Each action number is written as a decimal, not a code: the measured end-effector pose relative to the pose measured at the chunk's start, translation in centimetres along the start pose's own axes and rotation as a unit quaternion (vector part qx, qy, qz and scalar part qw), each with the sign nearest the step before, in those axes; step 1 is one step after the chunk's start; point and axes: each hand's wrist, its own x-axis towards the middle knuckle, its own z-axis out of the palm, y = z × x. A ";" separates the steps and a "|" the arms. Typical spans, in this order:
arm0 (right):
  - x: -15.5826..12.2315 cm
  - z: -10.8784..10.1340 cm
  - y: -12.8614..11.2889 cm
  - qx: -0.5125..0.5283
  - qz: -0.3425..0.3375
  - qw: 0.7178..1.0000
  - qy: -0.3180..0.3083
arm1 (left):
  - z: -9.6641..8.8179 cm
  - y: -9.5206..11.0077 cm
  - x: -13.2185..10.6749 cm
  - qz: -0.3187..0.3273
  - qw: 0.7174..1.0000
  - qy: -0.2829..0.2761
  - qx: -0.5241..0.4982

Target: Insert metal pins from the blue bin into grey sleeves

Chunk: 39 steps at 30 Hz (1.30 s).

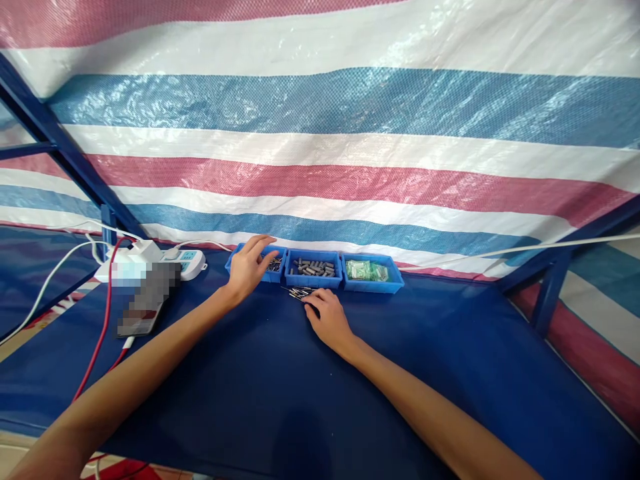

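Note:
My left hand [247, 268] is over the left blue bin [280, 265], its fingers stretched out and the thumb apart from them. Thin dark metal pieces [275, 264] show in that bin beside the thumb. In front of the middle blue bin [314, 277], a small pile of thin metal rods [299, 292] lies on the table. My right hand [330, 321] bends down at the pile's right end, fingers curled together on the rods; its fingertips are partly hidden. Short grey metal cylinders [314, 268] fill the middle bin.
The right blue bin [374, 285] holds green-and-clear plastic packets [367, 270]. On the left, a phone [150, 303] lies by a white power strip [193, 263] with plugs, and a red cable [106, 320] crosses the blue table [240, 400]. Striped sheeting [320, 147] hangs behind.

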 end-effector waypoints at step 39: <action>-0.2 0.3 -0.3 -0.115 0.016 0.993 -0.032 | 4.2 2.8 -6.3 0.009 0.982 -0.165 -0.093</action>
